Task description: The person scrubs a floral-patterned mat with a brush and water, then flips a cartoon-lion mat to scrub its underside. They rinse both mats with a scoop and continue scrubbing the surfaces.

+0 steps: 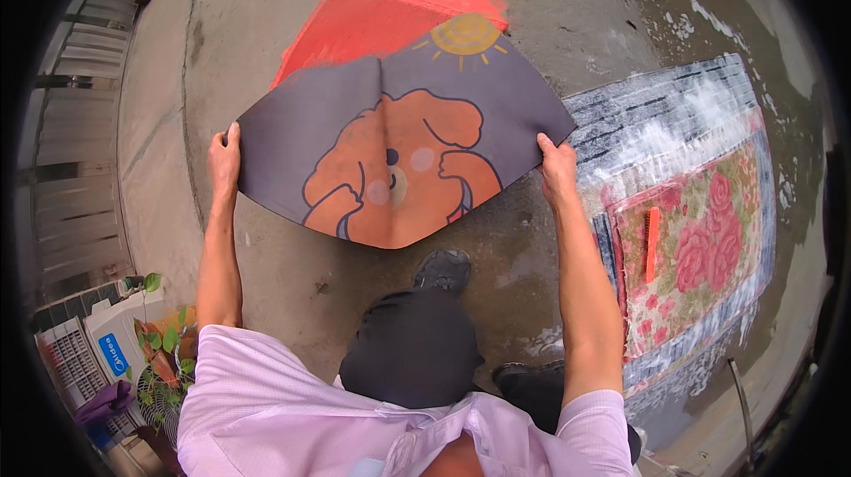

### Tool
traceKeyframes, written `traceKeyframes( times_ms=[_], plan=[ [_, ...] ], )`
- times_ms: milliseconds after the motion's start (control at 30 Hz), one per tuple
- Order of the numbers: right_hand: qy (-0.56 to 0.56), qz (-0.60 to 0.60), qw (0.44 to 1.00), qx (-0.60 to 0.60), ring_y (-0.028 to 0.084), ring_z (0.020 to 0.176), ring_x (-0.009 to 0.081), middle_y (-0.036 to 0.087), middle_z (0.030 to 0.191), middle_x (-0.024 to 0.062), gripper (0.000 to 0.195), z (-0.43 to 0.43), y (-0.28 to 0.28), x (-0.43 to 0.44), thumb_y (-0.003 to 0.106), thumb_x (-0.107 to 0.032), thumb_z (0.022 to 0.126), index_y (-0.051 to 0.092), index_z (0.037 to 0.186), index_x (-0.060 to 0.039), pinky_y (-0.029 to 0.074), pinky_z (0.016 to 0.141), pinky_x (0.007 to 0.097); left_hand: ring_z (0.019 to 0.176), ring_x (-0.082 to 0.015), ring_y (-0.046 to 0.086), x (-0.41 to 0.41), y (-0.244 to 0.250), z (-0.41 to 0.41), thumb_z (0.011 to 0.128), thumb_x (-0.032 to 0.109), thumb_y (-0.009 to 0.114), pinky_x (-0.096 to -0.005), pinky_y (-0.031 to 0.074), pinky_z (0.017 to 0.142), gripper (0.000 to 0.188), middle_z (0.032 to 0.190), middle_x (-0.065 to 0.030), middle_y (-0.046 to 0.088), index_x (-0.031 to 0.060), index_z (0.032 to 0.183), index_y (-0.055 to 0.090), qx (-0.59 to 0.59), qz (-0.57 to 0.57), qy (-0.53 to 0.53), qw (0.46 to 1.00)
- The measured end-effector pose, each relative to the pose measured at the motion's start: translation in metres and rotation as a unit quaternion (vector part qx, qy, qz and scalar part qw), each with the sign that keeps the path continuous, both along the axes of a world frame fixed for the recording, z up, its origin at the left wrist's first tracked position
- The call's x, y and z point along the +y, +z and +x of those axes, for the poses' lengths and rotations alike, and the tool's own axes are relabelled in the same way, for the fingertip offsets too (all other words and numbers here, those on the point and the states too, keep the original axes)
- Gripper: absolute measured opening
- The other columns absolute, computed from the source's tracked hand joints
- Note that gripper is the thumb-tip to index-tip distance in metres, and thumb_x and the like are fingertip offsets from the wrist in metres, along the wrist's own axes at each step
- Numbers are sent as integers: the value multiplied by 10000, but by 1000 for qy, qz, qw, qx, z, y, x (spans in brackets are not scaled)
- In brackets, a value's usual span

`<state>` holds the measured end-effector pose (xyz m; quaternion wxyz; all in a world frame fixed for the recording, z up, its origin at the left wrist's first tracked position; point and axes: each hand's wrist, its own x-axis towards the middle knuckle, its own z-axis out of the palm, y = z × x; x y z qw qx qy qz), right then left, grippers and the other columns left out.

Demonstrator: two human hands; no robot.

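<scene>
A dark grey mat printed with a brown cartoon dog and a yellow sun hangs stretched between my two hands. My left hand pinches its left edge, thumb on top. At the opposite edge, my right hand grips the mat the same way. A crease runs down the mat's middle, and its near edge sags towards me. Just beyond it lie red mats on the concrete, partly covered by the grey one.
On my right, a floral mat lies over a soapy blue-and-white rug. An orange brush rests on the floral mat. Wet, sudsy concrete surrounds them. An air-conditioner unit and a potted plant stand at lower left.
</scene>
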<state>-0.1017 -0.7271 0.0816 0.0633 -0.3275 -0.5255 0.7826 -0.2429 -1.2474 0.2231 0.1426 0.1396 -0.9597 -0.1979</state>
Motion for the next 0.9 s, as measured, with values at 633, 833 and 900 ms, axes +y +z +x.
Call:
traceKeyframes(
  times_ms=[633,833,900],
  plan=[
    [-222,326,889,231,620,986,198,586,1225,155,508,188,342,468,612,-195,945,418,1365,15,514,832,327,948,-145,613,379,218,50,901,144,636,-282,483,854,252,1027,-62,633,32,1119,578,-45,601,-336,724],
    [-390,206,897,34,427,1292,356,322,1493,217,776,404,171,489,562,-464,935,193,1519,-111,359,1027,507,995,-184,597,608,87,225,855,7,581,-335,486,887,326,1101,-96,610,-17,1174,517,-348,595,-355,632],
    [-349,18,936,-31,414,1304,386,321,1482,252,870,423,81,424,533,-580,902,153,1523,-104,357,1036,527,989,-203,606,649,23,279,829,-55,556,-351,502,867,350,1111,-107,612,-34,1175,513,-423,564,-334,626]
  ],
)
